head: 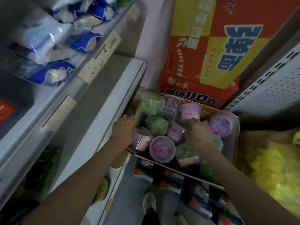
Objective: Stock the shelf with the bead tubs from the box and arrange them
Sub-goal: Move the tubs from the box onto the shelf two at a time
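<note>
An open cardboard box [228, 111] sits low in the aisle, full of several clear bead tubs with purple and green beads. My right hand [197, 129] grips a purple tub [190, 112] that stands above the others. My left hand [124, 127] curls over the box's left edge beside the grey shelf [103, 101]. A lidded purple tub [162, 149] lies at the front of the box, and a green tub [151, 103] at the back left.
Blue and white bags [53, 46] fill the upper shelf on the left. A big red and yellow carton [209, 51] stands behind the box. A white perforated shelf panel [272, 88] is on the right, yellow bags [272, 168] below it. Bottles with red caps [168, 177] lie under the box.
</note>
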Demonstrator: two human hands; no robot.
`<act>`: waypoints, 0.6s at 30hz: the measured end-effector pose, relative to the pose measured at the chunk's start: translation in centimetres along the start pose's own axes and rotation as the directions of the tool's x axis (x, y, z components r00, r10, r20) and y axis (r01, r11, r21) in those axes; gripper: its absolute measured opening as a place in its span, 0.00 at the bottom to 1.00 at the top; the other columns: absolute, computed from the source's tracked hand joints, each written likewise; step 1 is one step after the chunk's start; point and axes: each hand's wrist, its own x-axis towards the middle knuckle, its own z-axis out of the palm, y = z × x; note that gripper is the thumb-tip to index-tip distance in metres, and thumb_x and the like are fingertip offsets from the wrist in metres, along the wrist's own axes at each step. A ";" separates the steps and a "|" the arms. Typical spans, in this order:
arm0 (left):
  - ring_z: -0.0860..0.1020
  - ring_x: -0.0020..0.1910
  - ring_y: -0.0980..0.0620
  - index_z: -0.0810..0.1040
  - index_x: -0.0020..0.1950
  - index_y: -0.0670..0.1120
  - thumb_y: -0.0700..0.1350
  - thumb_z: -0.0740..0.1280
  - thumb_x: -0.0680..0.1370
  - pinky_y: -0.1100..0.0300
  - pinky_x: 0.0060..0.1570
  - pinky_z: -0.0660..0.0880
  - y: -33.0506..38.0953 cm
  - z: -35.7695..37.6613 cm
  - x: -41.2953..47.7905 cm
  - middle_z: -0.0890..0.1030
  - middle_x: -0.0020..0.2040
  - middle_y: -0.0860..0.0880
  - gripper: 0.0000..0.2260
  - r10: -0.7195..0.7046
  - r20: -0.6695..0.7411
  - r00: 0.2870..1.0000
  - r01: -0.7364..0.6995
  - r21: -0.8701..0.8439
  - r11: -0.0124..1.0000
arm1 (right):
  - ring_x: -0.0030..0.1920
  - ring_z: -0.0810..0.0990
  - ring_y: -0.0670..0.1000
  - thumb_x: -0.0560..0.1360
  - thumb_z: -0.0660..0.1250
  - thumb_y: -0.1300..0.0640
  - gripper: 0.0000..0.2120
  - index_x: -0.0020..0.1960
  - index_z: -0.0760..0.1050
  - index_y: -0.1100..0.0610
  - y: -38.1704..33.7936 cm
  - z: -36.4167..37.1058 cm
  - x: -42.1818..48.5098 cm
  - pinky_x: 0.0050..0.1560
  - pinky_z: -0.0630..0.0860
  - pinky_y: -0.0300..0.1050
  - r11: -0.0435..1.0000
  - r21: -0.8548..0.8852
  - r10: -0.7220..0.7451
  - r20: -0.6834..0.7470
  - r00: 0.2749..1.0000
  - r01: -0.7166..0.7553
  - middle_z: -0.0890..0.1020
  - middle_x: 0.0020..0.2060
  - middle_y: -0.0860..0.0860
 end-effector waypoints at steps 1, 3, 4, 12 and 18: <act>0.76 0.51 0.44 0.72 0.57 0.43 0.44 0.62 0.77 0.50 0.48 0.75 -0.2 0.3 1.0 0.75 0.54 0.43 0.10 0.020 0.010 1.000 -0.020 0.013 1.000 | 0.62 0.70 0.61 0.72 0.61 0.62 0.25 0.67 0.72 0.46 0.0 0.4 0.6 0.61 0.65 0.52 1.000 0.005 0.026 -0.002 1.000 -0.026 0.72 0.67 0.54; 0.75 0.53 0.44 0.71 0.58 0.42 0.45 0.63 0.77 0.50 0.50 0.75 -0.3 1.1 3.0 0.75 0.56 0.42 0.12 0.058 0.030 0.998 -0.060 0.049 0.997 | 0.60 0.72 0.61 0.72 0.61 0.63 0.23 0.66 0.72 0.52 0.0 1.4 1.8 0.60 0.67 0.53 0.997 0.039 0.060 -0.015 0.998 -0.059 0.74 0.64 0.55; 0.74 0.54 0.43 0.70 0.60 0.42 0.46 0.63 0.77 0.50 0.51 0.74 -0.2 1.4 4.0 0.74 0.57 0.42 0.14 0.071 0.044 0.997 -0.074 0.074 0.995 | 0.60 0.73 0.62 0.72 0.61 0.64 0.22 0.66 0.72 0.55 -0.2 1.6 2.5 0.60 0.68 0.53 0.995 0.063 0.077 -0.019 0.997 -0.076 0.75 0.63 0.57; 0.67 0.67 0.41 0.53 0.75 0.40 0.64 0.70 0.68 0.47 0.60 0.68 1.1 5.8 11.0 0.66 0.69 0.39 0.46 -0.078 0.062 0.995 0.085 -0.107 0.991 | 0.48 0.73 0.54 0.79 0.57 0.61 0.08 0.53 0.75 0.59 -0.4 4.3 9.4 0.54 0.72 0.50 0.954 0.200 0.226 0.005 0.974 -0.222 0.75 0.44 0.53; 0.62 0.72 0.42 0.42 0.77 0.44 0.67 0.75 0.58 0.43 0.66 0.63 2.5 8.5 13.8 0.61 0.74 0.41 0.62 -0.178 0.032 0.983 0.178 -0.362 0.915 | 0.60 0.74 0.61 0.76 0.63 0.58 0.19 0.67 0.69 0.56 0.4 5.9 8.9 0.59 0.72 0.55 0.933 0.283 0.245 -0.052 0.968 -0.221 0.76 0.60 0.57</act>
